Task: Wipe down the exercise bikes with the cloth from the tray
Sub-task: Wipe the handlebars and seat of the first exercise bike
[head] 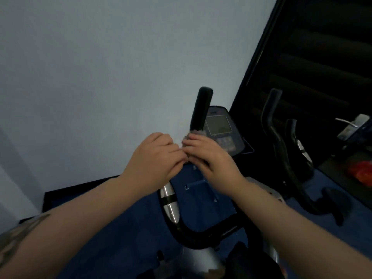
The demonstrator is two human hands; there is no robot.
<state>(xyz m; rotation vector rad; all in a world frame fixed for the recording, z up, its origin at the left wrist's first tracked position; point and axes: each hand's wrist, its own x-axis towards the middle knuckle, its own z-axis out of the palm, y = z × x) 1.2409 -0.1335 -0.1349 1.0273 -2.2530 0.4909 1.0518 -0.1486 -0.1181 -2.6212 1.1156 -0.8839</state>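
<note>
Cloth, grey and crumpled (196, 133): wrapped round the base of the black foam handlebar grip (202, 109) of the near exercise bike, only a small edge of it showing above the right hand.

Left hand (155, 160): fingers curled and pressed together, tips meeting the right hand at the grip. Whether they pinch any cloth cannot be told.

Right hand (209, 158): fingers (193, 142) closed round cloth and grip together.

Risks, as judged from this position:
- The cloth may bunch or slip out during a stroke up the grip, since so little of it is exposed.
- Both hands crowd one short section, so the upper part of the grip may go unwiped.
- The grey console screen (218, 124) stands just behind the right hand; a loose stroke could press its buttons.

Surroundings, left to right: pale blue wall (100, 67); chrome and black handlebar tube (170, 206) below the left hand; blue floor (124, 228); second bike's black curved handlebar (275, 125), well apart to the right; dark shuttered panel (322, 47); metal door handle (346, 121); blurred red object (360, 170). No tray is in view
</note>
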